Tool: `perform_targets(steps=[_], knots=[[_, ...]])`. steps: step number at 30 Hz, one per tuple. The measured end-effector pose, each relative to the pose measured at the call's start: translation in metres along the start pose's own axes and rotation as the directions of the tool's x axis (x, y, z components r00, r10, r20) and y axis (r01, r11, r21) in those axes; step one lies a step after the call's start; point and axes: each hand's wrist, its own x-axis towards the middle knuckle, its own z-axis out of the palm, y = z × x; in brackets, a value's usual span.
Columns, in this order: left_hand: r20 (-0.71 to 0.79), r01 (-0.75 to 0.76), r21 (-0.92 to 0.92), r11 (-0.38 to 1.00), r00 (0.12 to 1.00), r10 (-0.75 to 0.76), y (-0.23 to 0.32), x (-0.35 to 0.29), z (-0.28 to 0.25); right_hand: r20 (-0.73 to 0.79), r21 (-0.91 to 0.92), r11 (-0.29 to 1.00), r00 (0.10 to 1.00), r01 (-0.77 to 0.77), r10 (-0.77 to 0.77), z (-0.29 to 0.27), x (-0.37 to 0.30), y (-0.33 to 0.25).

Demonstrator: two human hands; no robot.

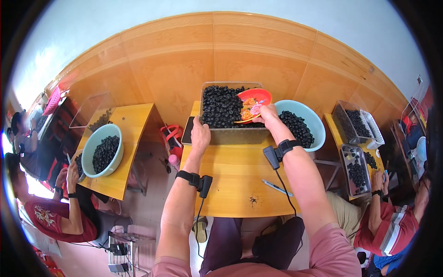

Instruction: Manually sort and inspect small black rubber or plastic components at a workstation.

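Right hand [266,113] clamped on the red scoop [253,104], tipped over the berries [220,107]. Left hand [200,134] curled round the tray [233,135] at its near-left corner.

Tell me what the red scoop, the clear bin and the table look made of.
Red scoop: likely plastic, with a glossy, uniform colour. Clear bin: seemingly transparent plastic; the dark berries show through its wall. Table: wood or wood-look laminate, smooth yellow-brown with a faint sheen.

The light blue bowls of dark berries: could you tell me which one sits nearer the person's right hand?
The bowl on the person's own table, just right of the clear bin, beside the right hand. The other bowl stands on the neighbouring left table.
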Motion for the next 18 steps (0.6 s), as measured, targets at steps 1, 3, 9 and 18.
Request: perform_targets(steps=[1, 3, 9, 18], knots=[[0.012, 0.002, -0.01, 1.0, 1.0, -0.002, 0.0, 0.0, 0.0, -0.038, 0.004, 1.0, 0.999, -0.011, 0.011, 0.001, 0.001, 0.002], [0.028, -0.002, -0.026, 1.0, 1.0, 0.003, 0.002, 0.001, 0.001, -0.088, 0.049, 0.999, 0.996, -0.005, 0.01, 0.0, 0.001, 0.006], [0.035, 0.023, -0.042, 0.999, 0.999, -0.022, -0.005, 0.004, -0.001, 0.085, 0.095, 0.994, 0.996, -0.045, 0.037, -0.002, -0.009, 0.002], [0.082, 0.05, -0.03, 0.998, 0.996, -0.048, 0.001, 0.003, 0.005, 0.011, 0.156, 0.987, 1.0, -0.025, 0.024, 0.004, -0.004, 0.007]])
